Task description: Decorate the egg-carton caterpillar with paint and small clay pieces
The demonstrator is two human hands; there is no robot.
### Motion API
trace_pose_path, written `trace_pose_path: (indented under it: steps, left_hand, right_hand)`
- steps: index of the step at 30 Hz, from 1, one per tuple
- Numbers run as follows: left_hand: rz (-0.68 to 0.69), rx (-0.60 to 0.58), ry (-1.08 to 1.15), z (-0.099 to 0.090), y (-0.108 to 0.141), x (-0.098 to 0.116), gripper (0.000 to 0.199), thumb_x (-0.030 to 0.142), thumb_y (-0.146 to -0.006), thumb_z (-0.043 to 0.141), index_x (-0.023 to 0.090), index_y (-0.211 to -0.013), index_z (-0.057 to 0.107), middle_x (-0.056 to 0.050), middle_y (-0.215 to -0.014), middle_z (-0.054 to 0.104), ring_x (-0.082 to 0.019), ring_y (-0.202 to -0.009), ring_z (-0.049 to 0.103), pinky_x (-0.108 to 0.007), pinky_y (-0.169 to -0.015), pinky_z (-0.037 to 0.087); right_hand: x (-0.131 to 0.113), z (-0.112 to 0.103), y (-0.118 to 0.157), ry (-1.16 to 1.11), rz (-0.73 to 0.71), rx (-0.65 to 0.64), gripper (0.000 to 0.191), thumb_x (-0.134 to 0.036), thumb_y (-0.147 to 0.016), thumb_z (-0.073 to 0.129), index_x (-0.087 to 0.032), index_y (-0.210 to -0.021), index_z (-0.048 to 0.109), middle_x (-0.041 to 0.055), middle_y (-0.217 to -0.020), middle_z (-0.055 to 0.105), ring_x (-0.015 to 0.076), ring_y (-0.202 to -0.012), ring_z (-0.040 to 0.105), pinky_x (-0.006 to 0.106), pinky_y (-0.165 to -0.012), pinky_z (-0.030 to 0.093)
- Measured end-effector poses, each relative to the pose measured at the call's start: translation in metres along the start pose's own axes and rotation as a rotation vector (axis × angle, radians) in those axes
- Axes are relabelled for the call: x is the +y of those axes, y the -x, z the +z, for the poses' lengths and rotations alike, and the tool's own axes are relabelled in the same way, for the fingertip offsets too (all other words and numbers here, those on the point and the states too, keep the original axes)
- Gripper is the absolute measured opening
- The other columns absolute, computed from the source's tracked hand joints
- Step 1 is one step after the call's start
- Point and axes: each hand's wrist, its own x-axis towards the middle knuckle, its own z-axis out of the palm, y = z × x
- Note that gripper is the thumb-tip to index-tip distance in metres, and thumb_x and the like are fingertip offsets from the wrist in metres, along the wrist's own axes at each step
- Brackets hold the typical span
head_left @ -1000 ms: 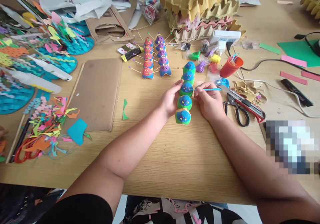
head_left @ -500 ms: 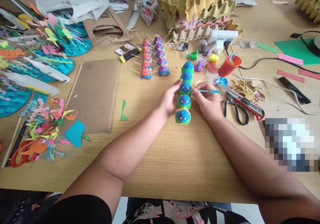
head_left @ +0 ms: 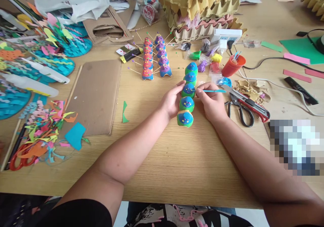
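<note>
A row of egg-carton cups point(head_left: 186, 103), joined in a line and covered in blue and green clay with small faces, stands over the table in front of me. My left hand point(head_left: 174, 100) grips it from the left side, thumb near the middle cup. My right hand point(head_left: 212, 102) pinches a thin blue modelling tool point(head_left: 214, 91), whose tip meets the middle cup's face; its flat end points right. Behind stand a red cup row point(head_left: 147, 59) and a purple cup row point(head_left: 162, 55), with pins sticking out.
Right of my hand lie black-handled pliers point(head_left: 244, 114) and a red utility knife point(head_left: 250, 103). An orange cup point(head_left: 233, 65), bags of clay point(head_left: 201, 66) and a power strip point(head_left: 226, 35) stand behind. Cardboard point(head_left: 97, 95) and paper scraps point(head_left: 48, 129) lie left; egg trays point(head_left: 199, 7) at back.
My right hand and the tool have shifted slightly right, with the tool's tip still at the middle cup. The left hand keeps its hold, and the view has moved a little.
</note>
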Motion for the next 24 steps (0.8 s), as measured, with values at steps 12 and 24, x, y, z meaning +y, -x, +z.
trace_pose_path:
  steps: [12,24]
  left_hand:
    - [-0.01,0.01,-0.006,-0.0015,-0.0026,0.0,0.01,0.02,-0.1,0.061,0.021,-0.1,0.07,0.002,-0.071,0.075,-0.012,-0.056,0.07,-0.023,-0.058,0.055]
    - [-0.003,-0.004,-0.021,-0.0034,-0.0032,-0.0011,0.017,0.021,-0.099,0.062,0.023,-0.114,0.071,0.003,-0.072,0.075,-0.012,-0.058,0.071,-0.023,-0.063,0.056]
  right_hand:
    - [0.0015,0.0004,-0.0006,-0.022,0.015,0.005,0.033,-0.052,-0.079,0.089,-0.025,-0.079,0.069,-0.0023,-0.078,0.066,0.012,-0.073,0.059,0.027,-0.071,0.052]
    - [0.0025,-0.0016,-0.001,-0.063,0.034,-0.001,0.032,-0.049,-0.079,0.09,-0.024,-0.079,0.069,-0.0014,-0.079,0.067,0.0123,-0.076,0.061,0.028,-0.074,0.053]
